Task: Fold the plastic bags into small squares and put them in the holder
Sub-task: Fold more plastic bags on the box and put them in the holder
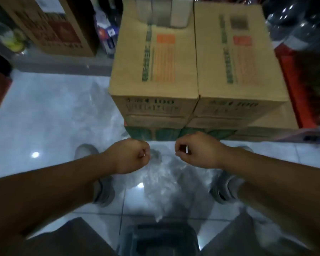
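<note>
**Two hands, one bag between**

Far left: open tiled floor (44, 117). Then the left hand (129, 156), clenched on the top edge of the clear plastic bag (164, 182), slack and hanging over the tiles. Next the right hand (198, 152), pinching the opposite edge. Just ahead, stacked cardboard boxes (192, 61); far right, a red crate (294, 89).

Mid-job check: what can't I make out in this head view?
All head view.
Outline and folds of the plastic bag between left hand and right hand: lost, clear film over glossy floor.
Bottom-edge dark object: cut off, blurred; holder or not, unclear.
Print on cardboard boxes: too blurred to read.
</note>
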The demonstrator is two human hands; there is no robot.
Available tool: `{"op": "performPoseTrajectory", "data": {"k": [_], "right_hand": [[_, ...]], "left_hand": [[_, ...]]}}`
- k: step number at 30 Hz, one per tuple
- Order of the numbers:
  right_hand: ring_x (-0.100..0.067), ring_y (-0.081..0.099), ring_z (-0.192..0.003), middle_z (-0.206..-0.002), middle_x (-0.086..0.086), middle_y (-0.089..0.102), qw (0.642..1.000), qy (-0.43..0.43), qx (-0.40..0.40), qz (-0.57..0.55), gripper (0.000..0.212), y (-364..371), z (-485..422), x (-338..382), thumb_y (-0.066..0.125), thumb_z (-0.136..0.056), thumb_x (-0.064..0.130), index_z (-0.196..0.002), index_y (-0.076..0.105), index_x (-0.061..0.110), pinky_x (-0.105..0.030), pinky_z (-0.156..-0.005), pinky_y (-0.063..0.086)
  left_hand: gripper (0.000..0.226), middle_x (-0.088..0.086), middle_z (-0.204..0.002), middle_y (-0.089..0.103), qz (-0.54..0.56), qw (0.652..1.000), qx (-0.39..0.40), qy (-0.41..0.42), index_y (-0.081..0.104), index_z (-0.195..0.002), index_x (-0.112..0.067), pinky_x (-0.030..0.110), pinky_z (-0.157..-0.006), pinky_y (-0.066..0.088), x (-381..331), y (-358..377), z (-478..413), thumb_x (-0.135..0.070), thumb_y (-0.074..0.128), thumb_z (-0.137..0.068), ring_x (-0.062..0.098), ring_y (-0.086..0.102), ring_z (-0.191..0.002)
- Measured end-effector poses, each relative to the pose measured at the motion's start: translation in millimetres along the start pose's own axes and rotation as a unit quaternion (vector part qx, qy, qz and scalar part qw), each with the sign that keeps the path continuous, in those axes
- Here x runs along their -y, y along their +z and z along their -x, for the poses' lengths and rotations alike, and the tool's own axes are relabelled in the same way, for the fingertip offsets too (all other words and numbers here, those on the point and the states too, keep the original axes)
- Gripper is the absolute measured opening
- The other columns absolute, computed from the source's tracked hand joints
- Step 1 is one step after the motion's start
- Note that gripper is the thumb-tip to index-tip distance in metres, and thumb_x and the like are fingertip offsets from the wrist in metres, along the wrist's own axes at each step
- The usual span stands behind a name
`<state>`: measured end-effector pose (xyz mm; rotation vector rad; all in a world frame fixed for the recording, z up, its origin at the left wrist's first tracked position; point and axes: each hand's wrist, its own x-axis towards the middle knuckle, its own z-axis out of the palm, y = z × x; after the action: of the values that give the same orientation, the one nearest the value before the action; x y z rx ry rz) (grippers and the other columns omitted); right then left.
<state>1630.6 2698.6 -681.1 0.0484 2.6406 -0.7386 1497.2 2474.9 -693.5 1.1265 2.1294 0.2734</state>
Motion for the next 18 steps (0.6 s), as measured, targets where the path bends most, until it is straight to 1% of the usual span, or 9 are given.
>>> {"op": "performPoseTrajectory", "data": {"k": [2, 4, 5, 7, 10, 13, 14, 16, 18], "right_hand": [[-0.013, 0.059, -0.083, -0.099, 0.002, 0.07, 0.997, 0.066, 0.051, -0.004, 0.014, 50.8, -11.3, -33.2, 0.062, -0.096, 0.028, -0.1, 0.07, 0.017, -0.027, -0.072, 0.042], [-0.024, 0.062, -0.099, -0.109, -0.005, 0.069, 0.987, 0.134, 0.085, -0.022, 0.017, 88.7, -17.0, -60.5, 0.062, -0.095, 0.028, -0.104, 0.07, 0.016, -0.032, -0.083, 0.048], [-0.026, 0.061, -0.104, -0.113, -0.006, 0.068, 0.982, 0.165, 0.09, -0.033, 0.019, 102.9, -17.5, -70.9, 0.063, -0.095, 0.028, -0.108, 0.069, 0.015, -0.035, -0.087, 0.049], [-0.028, 0.059, -0.109, -0.12, -0.008, 0.063, 0.974, 0.205, 0.083, -0.05, 0.025, 126.6, -16.9, -82.0, 0.066, -0.094, 0.028, -0.114, 0.069, 0.014, -0.035, -0.093, 0.047], [-0.03, 0.058, -0.115, -0.133, -0.009, 0.051, 0.973, 0.211, 0.073, -0.057, 0.038, 156.6, -21.3, -81.6, 0.066, -0.093, 0.032, -0.129, 0.062, 0.019, -0.037, -0.1, 0.047], [-0.03, 0.057, -0.121, -0.145, -0.008, 0.039, 0.97, 0.222, 0.068, -0.067, 0.056, 168.6, -39.7, -77.1, 0.063, -0.094, 0.036, -0.146, 0.046, 0.024, -0.042, -0.104, 0.047], [-0.03, 0.056, -0.123, -0.145, -0.009, 0.04, 0.968, 0.229, 0.081, -0.062, 0.056, 170.1, -46.6, -77.9, 0.062, -0.096, 0.034, -0.147, 0.044, 0.022, -0.04, -0.106, 0.045], [-0.028, 0.054, -0.124, -0.141, -0.01, 0.048, 0.967, 0.226, 0.11, -0.032, 0.045, 171.2, -56.6, -80.1, 0.058, -0.099, 0.028, -0.142, 0.048, 0.018, -0.033, -0.105, 0.042], [-0.028, 0.058, -0.12, -0.132, -0.011, 0.058, 0.969, 0.226, 0.098, -0.021, 0.033, 170.4, -61.1, -82.0, 0.056, -0.099, 0.021, -0.132, 0.058, 0.017, -0.033, -0.101, 0.043]], "left_hand": [[0.026, -0.009, -0.1, 0.071, 0.014, 0.995, 0.073, -0.069, 0.067, -0.088, -0.03, 0.036, -0.09, 0.052, 28.3, 42.5, -17.1, -0.051, 0.052, -0.089, 0.015, 0.065, -0.098], [0.018, -0.004, -0.11, 0.069, 0.015, 0.989, 0.098, -0.114, 0.065, -0.097, -0.03, 0.036, -0.095, 0.051, 42.9, 79.9, -28.8, -0.046, 0.058, -0.094, 0.02, 0.063, -0.107], [0.02, -0.002, -0.114, 0.068, 0.021, 0.986, 0.096, -0.135, 0.064, -0.102, -0.028, 0.036, -0.095, 0.05, 45.3, 96.3, -33.1, -0.046, 0.059, -0.095, 0.022, 0.062, -0.109], [0.03, 0.0, -0.114, 0.069, 0.04, 0.981, 0.09, -0.166, 0.062, -0.11, -0.026, 0.034, -0.093, 0.051, 42.9, 123.7, -40.6, -0.051, 0.061, -0.094, 0.022, 0.062, -0.106], [0.052, -0.003, -0.103, 0.067, 0.06, 0.977, 0.085, -0.188, 0.055, -0.121, -0.026, 0.032, -0.087, 0.051, 31.3, 149.3, -49.2, -0.062, 0.066, -0.086, 0.021, 0.064, -0.1], [0.062, 0.0, -0.104, 0.065, 0.089, 0.972, 0.07, -0.206, 0.051, -0.126, -0.022, 0.034, -0.087, 0.051, 24.9, 163.5, -58.9, -0.055, 0.077, -0.081, 0.023, 0.064, -0.101], [0.06, 0.002, -0.106, 0.067, 0.099, 0.969, 0.064, -0.218, 0.052, -0.127, -0.02, 0.036, -0.088, 0.053, 25.2, 167.6, -61.6, -0.049, 0.079, -0.081, 0.024, 0.065, -0.101], [0.045, 0.004, -0.108, 0.069, 0.136, 0.957, 0.047, -0.253, 0.057, -0.121, -0.023, 0.037, -0.088, 0.056, 28.9, 173.0, -65.1, -0.036, 0.079, -0.085, 0.024, 0.067, -0.098], [0.022, 0.002, -0.104, 0.07, 0.176, 0.95, 0.018, -0.259, 0.062, -0.102, -0.028, 0.034, -0.087, 0.056, 34.9, 173.4, -68.7, -0.028, 0.077, -0.086, 0.022, 0.067, -0.094]]}}
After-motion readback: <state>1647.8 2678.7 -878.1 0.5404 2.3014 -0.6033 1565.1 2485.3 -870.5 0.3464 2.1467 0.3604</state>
